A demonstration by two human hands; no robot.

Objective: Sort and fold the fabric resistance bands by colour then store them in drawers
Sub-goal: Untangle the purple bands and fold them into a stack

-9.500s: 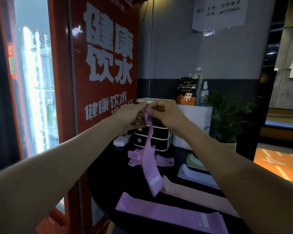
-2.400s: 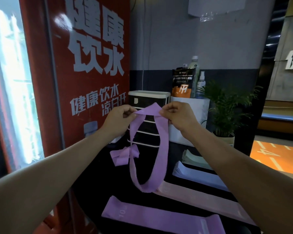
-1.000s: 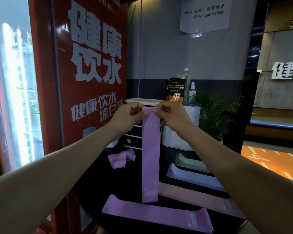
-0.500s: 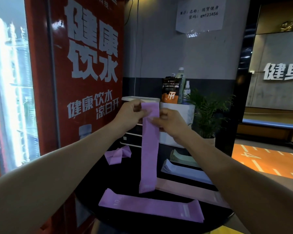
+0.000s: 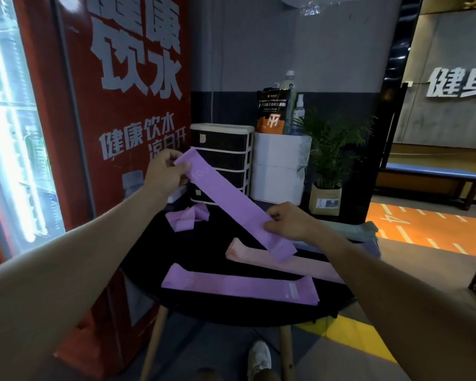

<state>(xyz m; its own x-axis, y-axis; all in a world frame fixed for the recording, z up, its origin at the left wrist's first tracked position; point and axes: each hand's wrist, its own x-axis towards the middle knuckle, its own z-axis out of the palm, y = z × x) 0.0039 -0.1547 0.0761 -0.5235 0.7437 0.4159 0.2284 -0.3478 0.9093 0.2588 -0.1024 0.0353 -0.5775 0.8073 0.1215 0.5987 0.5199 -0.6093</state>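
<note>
Purple band (image 5: 232,206) is being held stretched out flat in the air above the round black table (image 5: 146,254), slanting from upper left down to lower right. The left hand (image 5: 164,173) is pinching its upper end, and the right hand (image 5: 287,222) is gripping it near the lower end, whose tip is hanging over the pink band (image 5: 283,261). Another purple band (image 5: 239,284) is lying flat at the near edge of the table, and a crumpled purple one (image 5: 187,220) is sitting just in front of the drawer unit (image 5: 221,160). To my eye the person is laying this band down or folding it; keeping it taut, edges lined up, and setting it beside the flat purple one seems wise.
</note>
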